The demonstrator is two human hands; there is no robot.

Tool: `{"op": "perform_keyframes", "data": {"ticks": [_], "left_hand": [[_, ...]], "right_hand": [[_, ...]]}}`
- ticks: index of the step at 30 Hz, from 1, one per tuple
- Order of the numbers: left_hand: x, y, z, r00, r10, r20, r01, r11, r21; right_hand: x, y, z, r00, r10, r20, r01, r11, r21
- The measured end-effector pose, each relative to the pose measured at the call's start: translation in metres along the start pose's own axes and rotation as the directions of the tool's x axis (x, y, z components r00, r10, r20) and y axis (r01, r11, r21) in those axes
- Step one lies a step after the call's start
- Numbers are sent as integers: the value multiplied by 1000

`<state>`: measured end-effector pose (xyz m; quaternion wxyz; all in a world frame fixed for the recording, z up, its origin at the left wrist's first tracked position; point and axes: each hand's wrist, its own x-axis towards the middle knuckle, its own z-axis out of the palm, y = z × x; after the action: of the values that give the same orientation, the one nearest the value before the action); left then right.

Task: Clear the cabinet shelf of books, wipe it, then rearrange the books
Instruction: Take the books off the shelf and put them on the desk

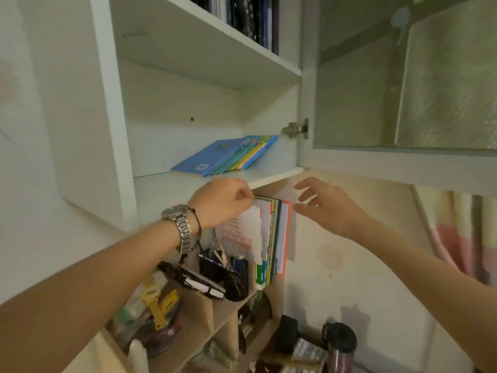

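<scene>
Just below the front edge of the white cabinet shelf, the person's left hand has its fingers curled over the top of an upright stack of books, its grip closed on their upper edge, a metal watch on the wrist. Just to the right of those books the right hand hovers with fingers spread and relaxed, its grip wide and holding nothing, close to the orange cover on the outer side but not clearly touching it. Above and behind both hands, a second batch of blue and green books leans slanted on the shelf, towards its right end, near the door hinge. Higher still, dark-spined books stand on the upper shelf. Under the left wrist sits a pen holder on a wooden rack, and lower right of the hands a dark flask stands.
</scene>
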<state>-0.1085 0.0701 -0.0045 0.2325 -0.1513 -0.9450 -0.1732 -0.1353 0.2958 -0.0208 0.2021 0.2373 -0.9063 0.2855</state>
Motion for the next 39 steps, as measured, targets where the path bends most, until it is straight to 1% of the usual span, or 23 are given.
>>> {"op": "perform_keyframes", "data": {"ticks": [4,6,9,12,18,21,23,24,27,28,31,35,39], "left_hand": [[30,4,-22,992,-27,-124,20,998,-54],[45,3,-31,985,-43,-166,40,999,-18],[67,-2,-41,983,-88,-160,100,992,74],[87,-7,-47,978,-118,-171,144,978,149],[125,-27,-37,976,-173,-132,198,958,208],[143,-40,-31,971,-201,-126,224,953,205],[151,-52,-26,965,-223,-136,245,954,175],[154,-59,-22,962,-228,-151,249,960,131],[156,-79,-9,934,-258,-245,241,965,-100],[157,-84,-5,923,-270,-272,239,960,-142],[161,-93,2,909,-286,-304,246,955,-164],[165,-102,7,935,-250,-251,248,968,-42],[167,-112,9,940,-268,-209,286,956,60]], "right_hand": [[31,-12,-6,998,-35,-46,37,998,42],[46,-15,-8,997,-52,-49,53,998,37],[67,-19,-11,995,-76,-65,78,996,35],[86,-18,-10,992,-96,-77,101,993,67],[115,-5,0,992,-113,-58,117,990,83],[128,2,1,989,-133,-66,137,988,67],[138,6,1,988,-142,-66,145,988,54],[143,8,2,987,-144,-71,148,988,53],[159,13,11,984,-147,-105,157,983,92],[165,14,17,982,-151,-117,164,980,112],[182,15,40,976,-174,-131,193,970,147],[211,10,68,975,-173,-142,200,956,213],[241,-3,86,971,-160,-175,211,919,334]]}}
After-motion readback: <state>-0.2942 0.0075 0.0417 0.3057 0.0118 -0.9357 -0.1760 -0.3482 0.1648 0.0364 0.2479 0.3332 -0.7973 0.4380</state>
